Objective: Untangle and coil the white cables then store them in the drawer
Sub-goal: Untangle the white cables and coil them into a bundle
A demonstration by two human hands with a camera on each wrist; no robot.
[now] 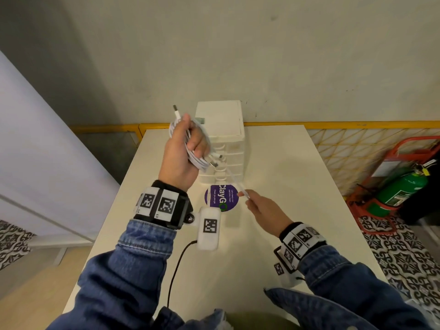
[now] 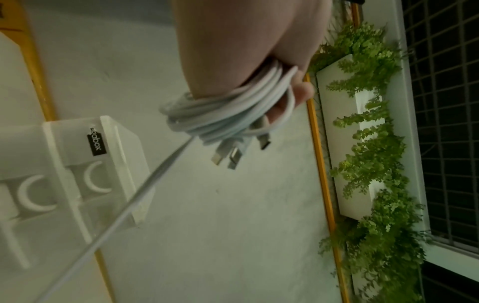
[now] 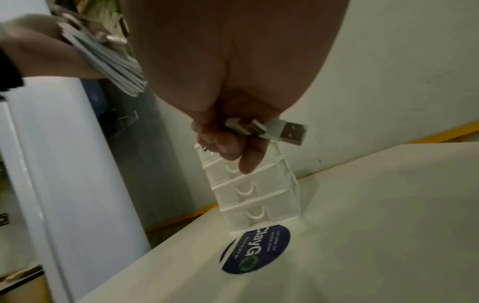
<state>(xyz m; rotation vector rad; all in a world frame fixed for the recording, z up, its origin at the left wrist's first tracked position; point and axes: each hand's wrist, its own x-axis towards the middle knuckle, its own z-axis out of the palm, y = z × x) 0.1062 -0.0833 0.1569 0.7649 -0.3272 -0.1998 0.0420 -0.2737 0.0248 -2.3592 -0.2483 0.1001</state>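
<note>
At the left, the person's left hand [image 1: 183, 153] is raised above the white table [image 1: 285, 210], fingers curled round a bundle of coiled white cables [image 1: 190, 148]. One USB plug [image 1: 176, 112] sticks up past the thumb; in the left wrist view three more plug ends [image 2: 233, 153] hang below the coil [image 2: 228, 110]. From the bundle a single loose strand [image 1: 234, 178] runs down and to the right, drawn straight across the front of the drawer unit [image 1: 223, 144].

The drawer unit, a white stack of small drawers with crescent handles, stands at the far edge of the table against the wall [image 1: 262, 55]. Every drawer that shows is pushed in, and what they hold cannot be seen. Just in front of it a round purple sticker [image 1: 222, 198] lies flat on the tabletop.

Further right, the right hand [image 1: 264, 208] hovers low over the table beside the sticker, pinching the far end of the strand. The right wrist view shows its fingers [image 3: 230, 145] closed on that cable, with a USB plug [image 3: 287, 132] poking out past them.

The table surface to the right of the hands is bare as far as its right edge. Beyond that edge stand a yellow mesh fence [image 1: 357, 144] and a green fire extinguisher [image 1: 402, 189] in a red stand on patterned floor.
</note>
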